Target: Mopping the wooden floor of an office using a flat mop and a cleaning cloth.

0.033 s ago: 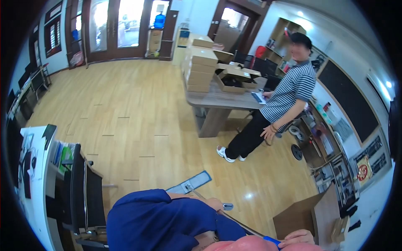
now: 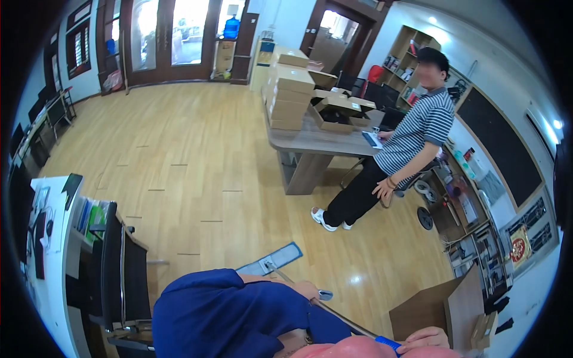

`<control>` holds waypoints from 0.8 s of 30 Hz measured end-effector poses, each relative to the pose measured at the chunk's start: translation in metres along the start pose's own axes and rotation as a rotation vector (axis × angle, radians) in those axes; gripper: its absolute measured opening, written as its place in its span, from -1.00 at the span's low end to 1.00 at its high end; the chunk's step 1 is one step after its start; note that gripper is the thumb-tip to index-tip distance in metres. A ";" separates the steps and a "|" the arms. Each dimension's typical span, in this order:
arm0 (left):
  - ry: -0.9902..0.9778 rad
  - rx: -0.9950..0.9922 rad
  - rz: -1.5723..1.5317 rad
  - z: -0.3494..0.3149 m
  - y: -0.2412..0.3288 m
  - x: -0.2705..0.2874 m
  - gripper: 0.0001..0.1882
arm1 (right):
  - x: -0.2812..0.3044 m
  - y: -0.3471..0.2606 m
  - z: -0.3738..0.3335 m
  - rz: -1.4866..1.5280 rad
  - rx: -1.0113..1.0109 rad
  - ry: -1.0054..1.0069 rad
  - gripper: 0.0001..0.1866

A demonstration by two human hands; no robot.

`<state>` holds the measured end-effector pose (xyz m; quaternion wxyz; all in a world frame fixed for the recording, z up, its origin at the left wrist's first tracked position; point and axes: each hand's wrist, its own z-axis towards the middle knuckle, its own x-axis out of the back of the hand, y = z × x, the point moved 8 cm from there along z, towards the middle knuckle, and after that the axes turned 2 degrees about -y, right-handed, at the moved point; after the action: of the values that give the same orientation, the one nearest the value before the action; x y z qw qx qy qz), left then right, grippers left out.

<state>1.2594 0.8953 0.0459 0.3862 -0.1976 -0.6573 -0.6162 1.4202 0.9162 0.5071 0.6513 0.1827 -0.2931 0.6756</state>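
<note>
A flat mop with a grey-blue pad lies on the wooden floor just ahead of me, its pole slanting back toward the lower right. My left hand is closed round the pole partway down, beside a small grey metal piece. Higher up, at the blue grip of the pole, my right hand is closed with its fingers curled. The blue sleeve of my left arm covers part of the mop pad's near end.
A person in a striped shirt stands by a table bearing stacked cardboard boxes. At left are a black chair and a white desk. A brown wooden cabinet stands at lower right, shelves along the right wall.
The room has shifted very slightly in view as my head moved. Both hands and the mop keep the same position.
</note>
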 end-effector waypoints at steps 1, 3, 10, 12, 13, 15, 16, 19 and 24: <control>0.022 0.067 -0.003 -0.007 -0.002 0.010 -0.76 | 0.005 0.006 0.001 0.032 0.002 -0.008 -0.78; 0.010 0.181 -0.046 -0.025 0.005 0.044 -0.83 | -0.001 0.031 -0.005 0.130 -0.204 -0.286 -0.87; 0.224 0.549 -0.027 -0.101 -0.067 0.061 -0.89 | -0.033 0.092 0.002 0.515 0.117 -0.223 -0.83; 0.472 0.671 0.103 -0.141 -0.088 0.072 -0.88 | -0.054 0.113 -0.003 0.636 0.145 -0.235 -0.78; 0.480 0.688 0.104 -0.156 -0.096 0.071 -0.88 | -0.066 0.122 0.003 0.766 0.197 -0.200 -0.74; 0.536 0.766 0.102 -0.176 -0.117 0.084 -0.88 | -0.086 0.130 0.004 0.892 0.183 -0.044 -0.70; 0.609 0.829 0.118 -0.197 -0.128 0.080 -0.84 | -0.100 0.144 0.002 0.994 0.159 -0.009 -0.65; 0.738 0.896 0.100 -0.215 -0.148 0.082 -0.71 | -0.122 0.165 0.006 1.223 0.146 -0.043 -0.63; 0.665 1.003 0.121 -0.182 -0.179 0.082 -0.70 | -0.092 0.195 -0.042 1.173 -0.136 0.024 -0.64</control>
<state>1.1250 0.6738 -0.0209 0.6515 0.1747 -0.6992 -0.2367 1.2414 0.8755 0.3863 0.1822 -0.0597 -0.3805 0.9047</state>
